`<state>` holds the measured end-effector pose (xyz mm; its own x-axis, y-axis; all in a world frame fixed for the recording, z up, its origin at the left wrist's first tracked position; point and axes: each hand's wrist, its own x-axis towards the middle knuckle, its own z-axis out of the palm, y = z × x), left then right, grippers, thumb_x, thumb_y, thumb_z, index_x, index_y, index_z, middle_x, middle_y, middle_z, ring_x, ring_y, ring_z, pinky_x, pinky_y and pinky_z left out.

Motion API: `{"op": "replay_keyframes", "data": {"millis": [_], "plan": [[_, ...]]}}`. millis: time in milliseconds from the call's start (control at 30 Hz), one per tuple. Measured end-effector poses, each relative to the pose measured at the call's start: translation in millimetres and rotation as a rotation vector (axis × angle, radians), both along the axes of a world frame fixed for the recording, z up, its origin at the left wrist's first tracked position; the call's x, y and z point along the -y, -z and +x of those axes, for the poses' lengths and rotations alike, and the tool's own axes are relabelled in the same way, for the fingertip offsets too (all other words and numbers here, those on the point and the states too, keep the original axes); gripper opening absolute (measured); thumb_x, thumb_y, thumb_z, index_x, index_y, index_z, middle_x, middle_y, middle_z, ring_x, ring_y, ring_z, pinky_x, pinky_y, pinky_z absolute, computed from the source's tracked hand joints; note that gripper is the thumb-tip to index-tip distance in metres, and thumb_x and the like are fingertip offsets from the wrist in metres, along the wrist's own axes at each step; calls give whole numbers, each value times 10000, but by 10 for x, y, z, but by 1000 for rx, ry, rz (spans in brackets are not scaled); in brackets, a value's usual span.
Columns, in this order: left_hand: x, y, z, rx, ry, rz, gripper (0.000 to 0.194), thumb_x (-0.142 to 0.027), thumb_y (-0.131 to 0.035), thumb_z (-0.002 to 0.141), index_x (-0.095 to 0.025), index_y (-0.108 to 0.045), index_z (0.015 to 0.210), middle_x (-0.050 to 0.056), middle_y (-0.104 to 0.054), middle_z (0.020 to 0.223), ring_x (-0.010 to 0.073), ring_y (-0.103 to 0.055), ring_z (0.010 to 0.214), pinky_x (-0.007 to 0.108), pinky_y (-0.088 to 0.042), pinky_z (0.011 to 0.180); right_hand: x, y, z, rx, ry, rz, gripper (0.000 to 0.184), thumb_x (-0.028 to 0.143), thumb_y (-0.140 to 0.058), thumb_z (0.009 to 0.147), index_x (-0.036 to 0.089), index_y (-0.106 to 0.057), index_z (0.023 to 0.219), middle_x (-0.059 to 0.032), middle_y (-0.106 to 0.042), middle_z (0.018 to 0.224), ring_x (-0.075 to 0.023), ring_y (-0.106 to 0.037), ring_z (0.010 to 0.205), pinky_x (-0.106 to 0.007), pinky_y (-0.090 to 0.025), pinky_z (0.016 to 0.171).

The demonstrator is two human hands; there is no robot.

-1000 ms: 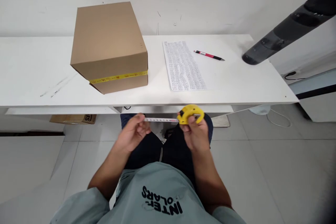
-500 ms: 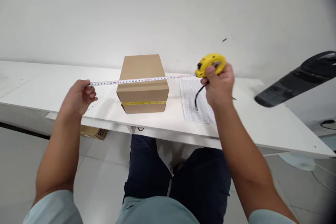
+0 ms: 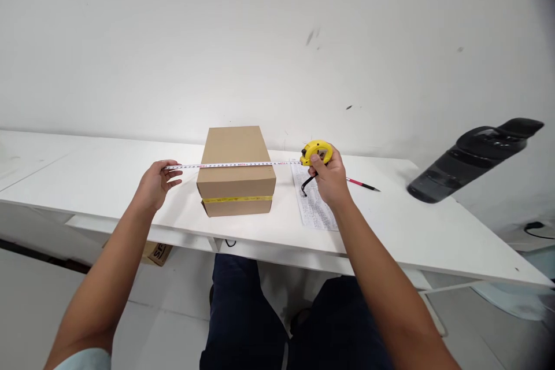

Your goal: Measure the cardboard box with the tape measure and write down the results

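My right hand (image 3: 332, 178) is closed round a yellow tape measure (image 3: 317, 152), whose black wrist strap (image 3: 309, 182) dangles below it. From its case the white blade (image 3: 236, 164) runs left, stretched across the top of a brown cardboard box (image 3: 236, 189). At the far end my left hand (image 3: 158, 182) pinches the blade's tip between thumb and forefinger, its other fingers spread. A yellow band printed with marks (image 3: 237, 199) goes along the front of the box, below the lid's edge.
Right of the box, a printed sheet (image 3: 316, 214) lies on the white table (image 3: 390, 243), with a red and black pen (image 3: 363, 184) near it. A dark bottle (image 3: 453, 165) stands at the right. Under the table there is another carton (image 3: 156, 253). A wall rises behind.
Both hands have come closer together, and the drawn blade between them is shorter. The view has tilted up, so the box and table sit lower. The pen now shows.
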<state>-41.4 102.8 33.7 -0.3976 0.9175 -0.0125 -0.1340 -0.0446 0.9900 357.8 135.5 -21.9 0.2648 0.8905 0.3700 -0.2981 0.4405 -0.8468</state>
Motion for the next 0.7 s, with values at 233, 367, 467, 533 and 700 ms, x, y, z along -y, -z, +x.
{"op": "replay_keyframes", "data": {"millis": [233,367,467,533,700], "plan": [[-70,5,75,-17,48,124,140,-292,-593,812,-176,-649,866,100,-757,1014,208,-700,1014,299,-580,814,-33,-19,23,-18,-9,-41,709,466,-926,617,280,-491,1145,49,-614,933,-81,-566,658,-192,-396,494],[-85,46,105,-44,56,193,149,-310,-687,839,-171,-651,880,99,-766,1068,206,-690,1140,300,-566,930,-10,-6,-28,-48,35,-58,719,463,-933,610,288,-459,1122,60,-601,920,-80,-572,678,-184,-406,505],[-98,90,119,-38,65,221,138,-310,-679,862,-182,-635,890,97,-770,1097,191,-693,1162,316,-555,989,-1,-9,-56,-67,57,-68,722,491,-930,604,297,-450,1108,63,-596,915,-77,-561,664,-186,-407,506],[-110,118,127,-28,64,233,104,-288,-649,879,-192,-624,912,93,-772,1113,180,-699,1158,324,-553,1005,-1,-13,-62,-70,68,-61,724,498,-930,599,302,-448,1101,60,-598,925,-81,-565,672,-186,-403,504],[-127,169,158,0,52,230,69,-221,-582,900,-202,-605,963,92,-788,1045,167,-734,1081,316,-572,968,-10,-15,-58,-58,96,-32,713,510,-918,609,311,-442,1101,61,-591,907,-88,-568,675,-189,-411,505]]}}
